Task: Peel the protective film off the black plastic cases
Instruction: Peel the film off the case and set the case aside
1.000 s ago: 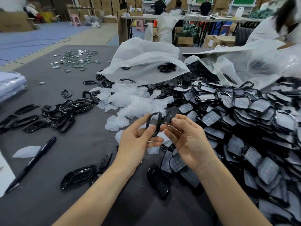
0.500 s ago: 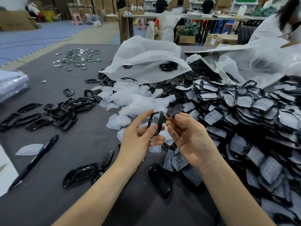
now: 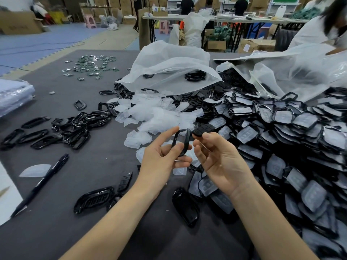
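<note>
My left hand (image 3: 165, 156) grips a black plastic case frame (image 3: 183, 142), held on edge between thumb and fingers above the table. Just right of it, my right hand (image 3: 221, 158) pinches a small black button pad (image 3: 203, 129) at its fingertips; the two parts are a little apart. A big heap of black cases still covered in film (image 3: 281, 132) fills the right half of the table. A pile of peeled clear films (image 3: 157, 113) lies just beyond my hands. Bare black frames (image 3: 75, 126) are gathered at the left.
A black pen (image 3: 43, 182) lies at the left near a single film piece (image 3: 35, 170). A glossy black shell (image 3: 185, 206) and a black cover (image 3: 93, 199) lie near my forearms. White plastic bags (image 3: 169, 64) stand behind the piles. Small circuit boards (image 3: 90, 66) are scattered far left. A person (image 3: 319, 25) works at the far right.
My right hand has pulled the small black pad away from the frame and raised it up and to the right. My left hand keeps the frame in about the same place.
</note>
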